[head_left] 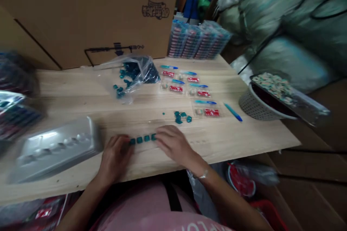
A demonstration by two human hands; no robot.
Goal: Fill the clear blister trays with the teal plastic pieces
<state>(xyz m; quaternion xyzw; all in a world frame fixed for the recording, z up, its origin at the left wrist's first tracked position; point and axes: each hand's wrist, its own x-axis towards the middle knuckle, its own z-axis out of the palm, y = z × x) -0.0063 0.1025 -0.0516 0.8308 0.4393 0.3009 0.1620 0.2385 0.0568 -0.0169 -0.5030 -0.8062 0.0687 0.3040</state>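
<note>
Four teal cubes (142,139) sit in a tight row on a wooden table (73,95), with a hand at each end. The left hand (115,158) lies just left of the row, its fingers (123,142) lightly curled and touching the end cube. The right hand (173,142) lies just right of it, its fingers (159,135) stretched loosely over the other end. Neither hand is clenched; whether they are grasping the cubes, I cannot tell.

Beyond the row lie a small cluster (180,117) of teal cubes and, farther back, a plastic bag (132,75) holding more. Beyond and right of the row are packaged cards (187,90), then a loose blue stick (233,112). Left of the row sits a silver tray (52,149).
</note>
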